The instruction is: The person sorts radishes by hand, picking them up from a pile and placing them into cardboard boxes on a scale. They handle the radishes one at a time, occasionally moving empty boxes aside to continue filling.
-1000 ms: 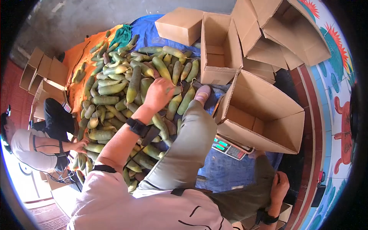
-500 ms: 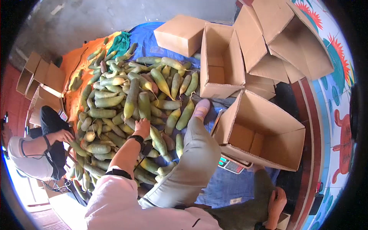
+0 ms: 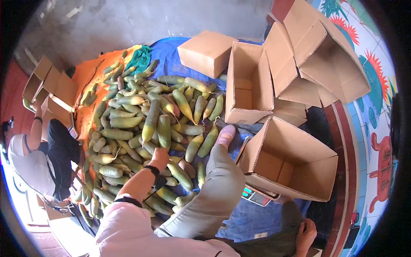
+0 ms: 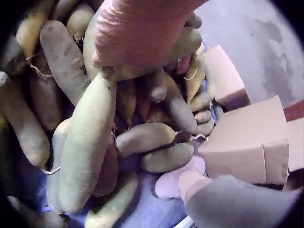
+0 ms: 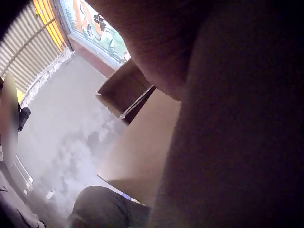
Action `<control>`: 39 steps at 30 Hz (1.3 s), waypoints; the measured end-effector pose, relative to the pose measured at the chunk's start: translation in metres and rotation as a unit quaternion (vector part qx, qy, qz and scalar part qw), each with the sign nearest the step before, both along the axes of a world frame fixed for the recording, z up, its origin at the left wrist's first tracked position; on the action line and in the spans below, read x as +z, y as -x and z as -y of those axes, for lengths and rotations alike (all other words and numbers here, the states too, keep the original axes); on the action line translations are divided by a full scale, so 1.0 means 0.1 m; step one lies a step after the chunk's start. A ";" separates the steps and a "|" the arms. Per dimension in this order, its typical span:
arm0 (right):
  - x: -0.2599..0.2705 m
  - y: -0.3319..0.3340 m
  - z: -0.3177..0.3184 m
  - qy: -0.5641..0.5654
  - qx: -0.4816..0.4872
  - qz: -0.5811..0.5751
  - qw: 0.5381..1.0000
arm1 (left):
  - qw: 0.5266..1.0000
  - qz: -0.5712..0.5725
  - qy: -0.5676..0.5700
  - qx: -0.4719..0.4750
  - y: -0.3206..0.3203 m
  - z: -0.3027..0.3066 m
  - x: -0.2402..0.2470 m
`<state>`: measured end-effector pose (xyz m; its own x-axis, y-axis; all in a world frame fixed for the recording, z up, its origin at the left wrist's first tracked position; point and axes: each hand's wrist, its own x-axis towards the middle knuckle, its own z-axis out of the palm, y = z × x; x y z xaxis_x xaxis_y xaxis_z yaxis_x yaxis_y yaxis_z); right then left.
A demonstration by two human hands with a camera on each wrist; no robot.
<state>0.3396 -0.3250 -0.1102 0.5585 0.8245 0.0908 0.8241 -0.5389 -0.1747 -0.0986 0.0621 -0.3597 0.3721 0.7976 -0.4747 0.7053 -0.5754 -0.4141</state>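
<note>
My left hand [image 3: 160, 157] is low among a large pile of green radishes [image 3: 124, 123], at the lower end of a dark green one [image 3: 164, 130]. In the left wrist view, the back part of that hand [image 4: 137, 35] covers a radish, and a long pale-green radish [image 4: 88, 142] reaches up to its lower edge. Its fingertips are hidden, so I cannot tell whether they grip anything. My right hand [image 3: 305, 234] hangs loosely curled by my right knee, holding nothing. In the right wrist view it is a dark, close shape [image 5: 161, 52] at the top.
An open cardboard box [image 3: 295, 158] stands on a digital scale [image 3: 257, 197] to the right. More boxes [image 3: 250, 85] stand behind it. A blue tarp [image 3: 244, 218] lies under the pile. My foot [image 3: 227, 133] is beside the radishes. Another person [image 3: 32, 158] sits at the left, reaching to a box.
My left hand has drawn back from the pile's right part to the radishes nearer me. The other person's hand has gone from the pile to a box. My right hand stays by the knee.
</note>
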 end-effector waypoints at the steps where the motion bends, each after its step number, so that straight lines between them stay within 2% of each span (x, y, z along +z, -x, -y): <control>1: 0.00 0.01 0.00 -0.001 0.000 0.007 1.000 | 0.999 0.011 0.038 -0.026 -0.02 0.08 0.16; 2: 0.01 0.03 -0.01 -0.004 -0.002 0.006 1.000 | 0.996 0.021 0.075 -0.053 -0.02 0.15 0.24; 4: 0.07 0.07 -0.05 -0.017 0.020 0.001 1.000 | 0.988 0.082 0.132 -0.019 0.04 0.30 0.32; 5: 0.07 0.07 -0.05 -0.022 0.020 0.001 1.000 | 0.981 0.083 0.173 -0.038 0.05 0.41 0.42; 8: 0.02 0.07 -0.04 -0.051 0.016 0.020 0.998 | 0.975 0.133 0.177 0.013 0.12 0.66 0.22; 9: 0.00 0.06 -0.02 -0.047 0.009 0.018 0.999 | 0.976 0.134 0.172 0.011 0.07 0.66 0.37; 11: 0.01 0.07 0.02 -0.046 0.001 0.016 0.999 | 0.977 0.104 0.158 0.097 -0.09 0.68 0.79; 14: 0.04 0.11 0.03 -0.061 0.010 0.022 0.998 | 0.986 0.128 0.082 0.060 -0.02 0.47 1.08; 16: 0.03 0.10 0.05 -0.094 0.024 0.036 0.995 | 0.968 0.248 -0.017 0.029 -0.02 0.37 1.46; 18: 0.03 0.10 0.06 -0.098 0.012 0.029 0.995 | 0.872 0.480 -0.074 0.062 -0.14 0.33 1.97; 20: -0.05 0.06 0.10 -0.100 0.002 0.021 0.995 | 0.772 0.605 0.035 0.193 -0.39 0.36 2.59; 21: -0.13 -0.01 0.13 -0.109 0.005 0.025 0.994 | 0.723 0.653 0.081 0.210 -0.51 0.38 2.79; 22: -0.17 -0.04 0.15 -0.118 0.008 0.029 0.993 | 0.723 0.655 0.079 0.207 -0.64 0.42 2.98; 24: -0.15 -0.03 0.16 -0.112 -0.002 0.023 0.993 | 0.692 0.689 0.137 0.168 -0.91 0.49 3.27; 26: -0.14 -0.03 0.18 -0.101 -0.011 0.016 0.995 | 0.557 0.755 0.298 0.178 -1.18 0.42 3.24; 28: -0.15 -0.05 0.19 -0.106 0.000 0.013 0.994 | 0.513 0.749 0.392 0.147 -1.52 0.46 3.31; 32: -0.14 -0.02 0.19 -0.138 0.004 0.028 0.990 | 0.593 0.697 0.383 0.123 -2.27 0.54 3.03; 34: -0.11 0.00 0.20 -0.137 -0.004 0.024 0.990 | 0.711 0.600 0.348 0.111 -2.49 0.76 3.31; 35: -0.12 -0.01 0.21 -0.136 -0.003 0.025 0.990 | 0.711 0.601 0.348 0.111 -2.65 0.77 3.17; 36: -0.13 -0.02 0.21 -0.151 0.003 0.032 0.988 | 0.777 0.594 0.205 -0.027 -2.84 0.75 2.93; 37: -0.14 -0.03 0.22 -0.166 0.008 0.039 0.985 | 0.810 0.561 0.054 -0.164 -2.97 0.78 2.78; 38: -0.15 -0.03 0.23 -0.166 0.006 0.039 0.985 | 0.809 0.561 0.054 -0.165 -3.04 0.90 2.83; 39: -0.16 -0.03 0.24 -0.167 0.004 0.035 0.985 | 0.857 0.487 0.071 -0.153 -3.08 1.05 2.95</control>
